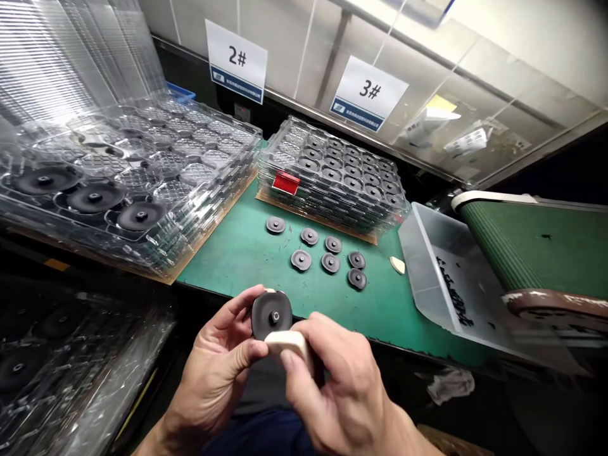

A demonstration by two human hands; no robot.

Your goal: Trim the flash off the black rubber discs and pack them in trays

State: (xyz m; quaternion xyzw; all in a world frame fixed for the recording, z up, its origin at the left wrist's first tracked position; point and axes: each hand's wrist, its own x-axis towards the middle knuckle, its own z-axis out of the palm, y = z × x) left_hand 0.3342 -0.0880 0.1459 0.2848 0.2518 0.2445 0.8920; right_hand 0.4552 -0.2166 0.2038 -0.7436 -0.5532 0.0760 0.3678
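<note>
In front of me my left hand (221, 354) grips a round black part (270, 310) by its edges; a small stud rises from the middle of its dished face. Pinched between the thumb and fingers of my right hand (339, 380) is a cream-coloured block (287, 342) with a rounded edge. The block lies against the lower rim of the black part, close to my left thumb. On the green mat (228, 256) beyond my hands lie several smaller-looking dark discs (301, 259) of similar shape, studs upward. A second cream piece (397, 265) rests to their right.
Clear trays (199, 190) are stacked at left, with three black discs (95, 197) in the front row. Another tray stack (332, 177) holding dark parts stands at the back. At right are a translucent bin (427, 278) with small black pieces and a green conveyor belt (546, 247).
</note>
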